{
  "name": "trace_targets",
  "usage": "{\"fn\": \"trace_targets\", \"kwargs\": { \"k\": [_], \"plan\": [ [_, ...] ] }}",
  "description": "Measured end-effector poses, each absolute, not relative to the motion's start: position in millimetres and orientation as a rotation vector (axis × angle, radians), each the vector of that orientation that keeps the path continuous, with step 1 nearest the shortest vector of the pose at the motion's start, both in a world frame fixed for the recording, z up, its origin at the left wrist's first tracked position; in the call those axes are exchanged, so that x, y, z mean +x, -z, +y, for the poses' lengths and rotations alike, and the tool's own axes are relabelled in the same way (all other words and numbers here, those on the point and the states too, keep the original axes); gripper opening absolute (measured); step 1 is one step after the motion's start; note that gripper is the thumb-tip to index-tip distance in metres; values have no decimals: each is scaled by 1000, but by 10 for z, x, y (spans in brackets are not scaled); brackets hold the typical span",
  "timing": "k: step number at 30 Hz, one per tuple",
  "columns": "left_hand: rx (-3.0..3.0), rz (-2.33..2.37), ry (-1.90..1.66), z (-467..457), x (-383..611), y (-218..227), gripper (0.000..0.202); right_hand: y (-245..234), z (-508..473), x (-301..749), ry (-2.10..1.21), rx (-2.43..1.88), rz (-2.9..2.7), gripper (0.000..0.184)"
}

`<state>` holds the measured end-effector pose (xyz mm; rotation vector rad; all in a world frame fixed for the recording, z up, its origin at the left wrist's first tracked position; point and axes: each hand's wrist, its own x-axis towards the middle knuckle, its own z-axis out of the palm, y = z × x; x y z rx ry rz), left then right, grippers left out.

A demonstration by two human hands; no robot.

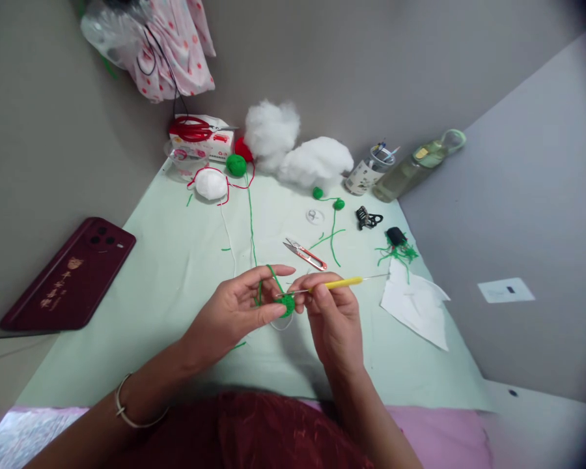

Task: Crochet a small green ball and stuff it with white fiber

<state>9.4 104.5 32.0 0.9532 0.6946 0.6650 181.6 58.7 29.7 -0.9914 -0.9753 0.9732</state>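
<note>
My left hand (241,306) pinches a small round green crochet piece (286,305) between thumb and fingers. Green yarn (275,279) loops over its raised index finger. In my right hand (334,319) is a crochet hook (344,283) with a yellow handle, held like a pen. The hook's thin metal tip reaches left to the top edge of the green piece; whether it sits inside a stitch I cannot tell. A strand of the green yarn runs back across the table toward a green yarn ball (236,165).
Orange-handled thread snips (305,254) lie just beyond my hands. Behind are white stuffing (317,161), a white yarn ball (211,184), red scissors (195,129), a pen cup (368,171) and a bottle (415,168). A phone (71,273) lies left; a black hair claw (368,217) and paper (413,303) right.
</note>
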Motion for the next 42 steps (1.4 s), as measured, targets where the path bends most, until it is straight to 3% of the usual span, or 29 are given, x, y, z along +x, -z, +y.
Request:
{"fn": "trace_targets", "kwargs": {
  "k": [12,26,36,42],
  "plan": [
    [1133,823,-719,1026,85,-405,48,-310,520,1937,-986,-883,-1160,16],
    [1239,954,-804,1008,117,-435,50,-395,386,1904,-282,-1006,-1771,27],
    [1051,787,-717,1029,88,-417,50,-299,474,1874,-902,-913,-1145,19],
    [1053,800,-720,1028,101,-453,51,-294,480,1882,-1005,-878,-1059,17]
  ]
}}
